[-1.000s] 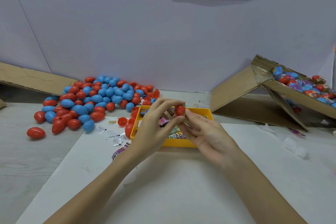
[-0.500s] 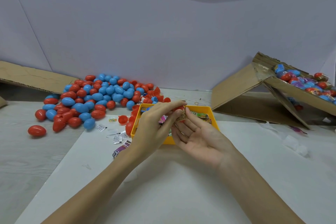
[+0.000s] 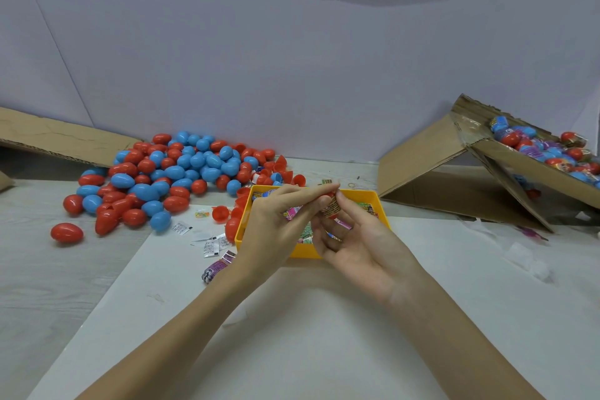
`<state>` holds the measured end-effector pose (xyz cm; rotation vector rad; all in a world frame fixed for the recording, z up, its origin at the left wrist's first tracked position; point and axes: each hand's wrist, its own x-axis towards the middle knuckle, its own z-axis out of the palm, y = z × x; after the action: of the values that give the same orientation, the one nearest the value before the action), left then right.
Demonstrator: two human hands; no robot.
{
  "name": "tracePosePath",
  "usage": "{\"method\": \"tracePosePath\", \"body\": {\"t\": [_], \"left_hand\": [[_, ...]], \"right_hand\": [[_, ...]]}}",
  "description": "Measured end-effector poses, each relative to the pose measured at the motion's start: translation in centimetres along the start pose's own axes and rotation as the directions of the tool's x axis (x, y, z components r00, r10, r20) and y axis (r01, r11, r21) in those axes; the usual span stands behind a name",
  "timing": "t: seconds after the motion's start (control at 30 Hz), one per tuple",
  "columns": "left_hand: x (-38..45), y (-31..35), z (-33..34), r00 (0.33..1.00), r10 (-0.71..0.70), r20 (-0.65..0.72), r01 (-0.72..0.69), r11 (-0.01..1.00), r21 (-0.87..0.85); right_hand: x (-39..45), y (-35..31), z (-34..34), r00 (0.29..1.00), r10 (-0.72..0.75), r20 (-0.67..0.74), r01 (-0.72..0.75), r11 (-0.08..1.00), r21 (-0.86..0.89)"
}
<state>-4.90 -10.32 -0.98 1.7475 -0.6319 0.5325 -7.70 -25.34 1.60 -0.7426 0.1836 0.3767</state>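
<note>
Egg (image 3: 330,195) is gripped by both hands just above the tray (image 3: 380,202). Left hand (image 3: 279,224) is pinched at the red top; right hand (image 3: 363,247) is curled round the wrapper (image 3: 331,209), which is judged only partly off. Loose wrappers (image 3: 366,208) are collected in the tray. A big pile (image 3: 181,172) of bare eggs is heaped on the desk (image 3: 39,269) at left. Many wrapped ones are left in the box (image 3: 535,156) at right, so the work is judged well along but unfinished.

Packing workbench: heaped plastic eggs (image 3: 181,172), cardboard boxes (image 3: 454,172).
</note>
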Motion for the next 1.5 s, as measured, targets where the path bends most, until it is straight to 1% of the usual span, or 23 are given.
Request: {"method": "tracePosePath", "body": {"t": [0.1, 0.17, 0.23, 0.3, 0.33, 0.4, 0.47, 0.53, 0.6, 0.7, 0.77, 0.83, 0.93, 1.07, 1.13, 1.3, 1.37, 1.43, 1.5], "left_hand": [[0.1, 0.0, 0.1, 1.0, 0.013, 0.017, -0.014, 0.999, 0.042], [0.2, 0.1, 0.0, 0.999, -0.001, 0.039, -0.001, 0.998, 0.059], [0.5, 0.0, -0.3, 0.999, 0.017, 0.041, -0.021, 0.995, 0.093], [0.7, -0.2, -0.6, 0.998, 0.03, 0.049, -0.035, 0.994, 0.105], [0.8, -0.2, -0.6, 0.999, 0.005, 0.052, -0.009, 0.997, 0.076], [0.7, -0.1, -0.5, 0.994, -0.099, 0.053, 0.101, 0.994, -0.038], [0.6, 0.1, -0.3, 0.981, -0.191, 0.04, 0.195, 0.973, -0.126], [0.6, 0.2, -0.2, 0.969, -0.245, 0.011, 0.244, 0.958, -0.152], [0.7, 0.1, -0.5, 0.956, -0.295, 0.002, 0.29, 0.94, -0.179], [0.9, 0.0, -0.9, 0.94, -0.342, 0.014, 0.337, 0.918, -0.208], [0.9, 0.1, -1.0, 0.941, -0.337, 0.031, 0.336, 0.917, -0.217], [0.8, 0.3, -0.8, 0.947, -0.318, 0.056, 0.322, 0.923, -0.212], [0.7, 0.4, -0.6, 0.957, -0.282, 0.071, 0.29, 0.933, -0.213], [0.6, 0.4, -0.4, 0.954, -0.299, 0.014, 0.292, 0.92, -0.262], [0.6, 0.5, -0.5, 0.955, -0.296, 0.003, 0.285, 0.919, -0.273], [0.7, 0.5, -0.7, 0.973, -0.231, -0.022, 0.219, 0.945, -0.242], [0.7, 0.5, -0.7, 0.974, -0.226, -0.001, 0.22, 0.948, -0.232], [0.8, 0.4, -0.7, 0.975, -0.217, 0.053, 0.223, 0.954, -0.201], [0.8, 0.1, -0.8, 0.982, -0.172, 0.081, 0.18, 0.977, -0.118]], "right_hand": [[0.2, 0.2, -0.1, 0.997, -0.075, 0.002, 0.075, 0.997, -0.036], [0.2, 0.1, -0.2, 0.985, -0.168, 0.035, 0.171, 0.979, -0.113], [0.2, 0.0, -0.4, 0.957, -0.282, 0.076, 0.291, 0.935, -0.204], [0.1, -0.1, -0.6, 0.908, -0.407, 0.105, 0.416, 0.837, -0.355], [0.0, -0.1, -0.7, 0.876, -0.467, 0.117, 0.466, 0.76, -0.453], [-0.1, -0.1, -0.8, 0.818, -0.554, 0.155, 0.522, 0.601, -0.605], [-0.1, 0.0, -1.0, 0.79, -0.58, 0.2, 0.538, 0.498, -0.68], [0.0, 0.0, -1.1, 0.787, -0.57, 0.235, 0.542, 0.459, -0.704], [0.2, 0.0, -1.1, 0.784, -0.572, 0.242, 0.558, 0.478, -0.678], [0.6, -0.1, -1.1, 0.794, -0.592, 0.14, 0.537, 0.573, -0.62], [0.8, 0.0, -1.2, 0.809, -0.581, 0.095, 0.505, 0.602, -0.618], [0.9, 0.1, -1.4, 0.816, -0.571, 0.087, 0.486, 0.598, -0.637], [1.0, 0.1, -1.6, 0.796, -0.595, 0.115, 0.516, 0.566, -0.643], [1.0, 0.2, -1.8, 0.785, -0.601, 0.152, 0.539, 0.539, -0.647], [1.0, 0.3, -1.7, 0.796, -0.583, 0.164, 0.533, 0.547, -0.645], [1.1, 0.3, -1.7, 0.814, -0.562, 0.148, 0.52, 0.59, -0.618], [1.1, 0.3, -1.7, 0.815, -0.561, 0.143, 0.524, 0.611, -0.593], [1.0, 0.3, -1.7, 0.816, -0.56, 0.142, 0.525, 0.616, -0.588], [1.0, 0.3, -1.8, 0.819, -0.556, 0.143, 0.52, 0.613, -0.595]]}}
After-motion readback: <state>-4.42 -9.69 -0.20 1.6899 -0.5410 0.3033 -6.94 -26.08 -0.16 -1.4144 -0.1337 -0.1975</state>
